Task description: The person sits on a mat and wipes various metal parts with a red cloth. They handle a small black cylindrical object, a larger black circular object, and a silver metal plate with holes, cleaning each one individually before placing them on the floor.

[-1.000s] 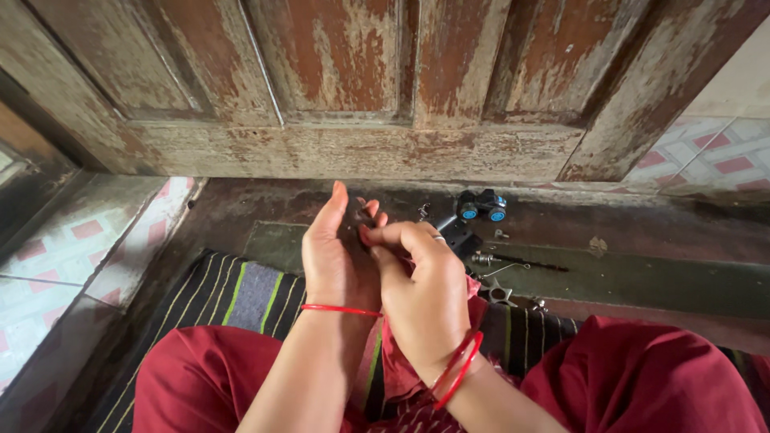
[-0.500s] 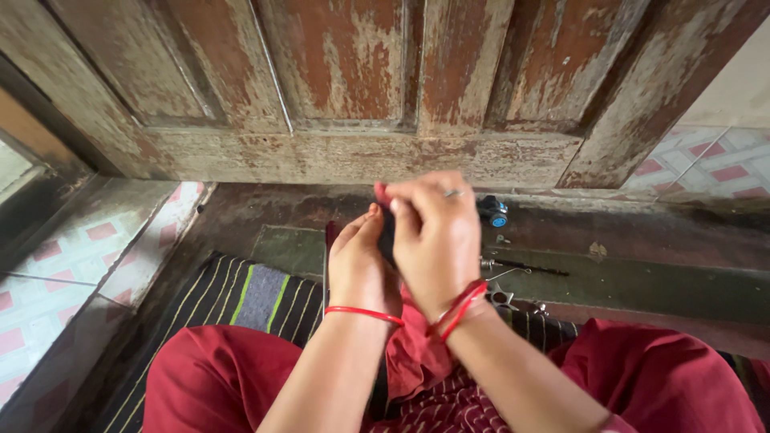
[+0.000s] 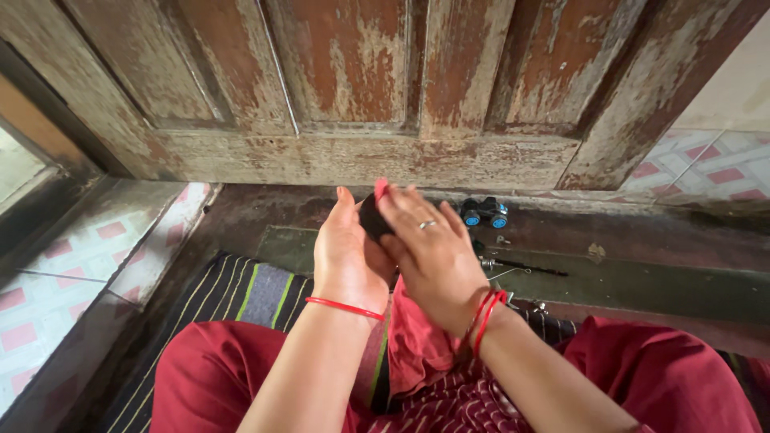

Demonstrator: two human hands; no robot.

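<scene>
Lowered since half a second ago, both hands now sit nearer the lap, uncovering the toy car (image 3: 484, 212) on the floor (image 3: 642, 240) behind them. Between the hands is a small dark object (image 3: 371, 218), mostly hidden; only its black upper edge shows, and its kind cannot be made out. Left hand (image 3: 346, 252) cups it from the left, fingers upright, thumb out of sight. Right hand (image 3: 429, 252), wearing a ring (image 3: 427, 225), lies flat over it, fingers slightly blurred and pressed towards the left palm. A red thread (image 3: 345, 307) circles the left wrist, red bangles (image 3: 484, 318) the right. Just right of the hands, a thin dark tool (image 3: 521, 266) lies on the floor, its near end hidden by the right hand. Red cloth (image 3: 409, 337) hangs under the wrists over a striped mat (image 3: 257, 293), cut off by the knees. A worn wooden door (image 3: 361, 88) fills the background.
</scene>
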